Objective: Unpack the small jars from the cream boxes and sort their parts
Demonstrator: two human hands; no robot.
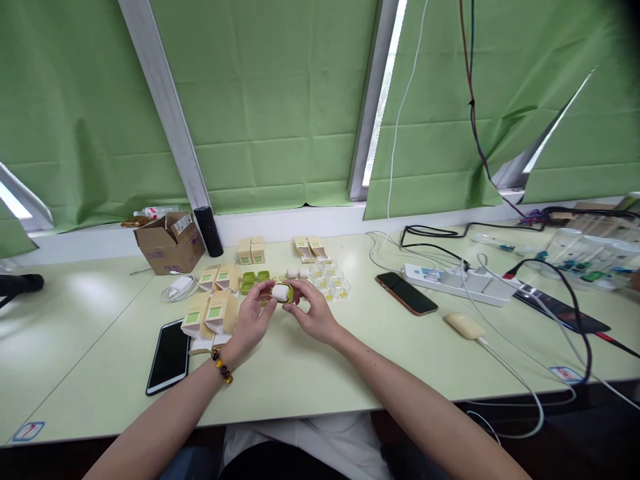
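Between my two hands is a small green case with a white rounded piece in it; its exact kind is unclear. My left hand grips its left side with the fingertips. On the right side, the fingers of my right hand close on the same case. Just behind my left hand stand several small green square containers. Two small white cylinders lie beyond the case. To the right of them is a group of clear plastic cups with yellow bits. Open cream cartons with green labels stand left of my left hand.
More cream cartons stand at the back, near a brown cardboard box and a black cylinder. A phone lies left, another right. Beyond are a power strip, a cream mouse-shaped device and loose cables.
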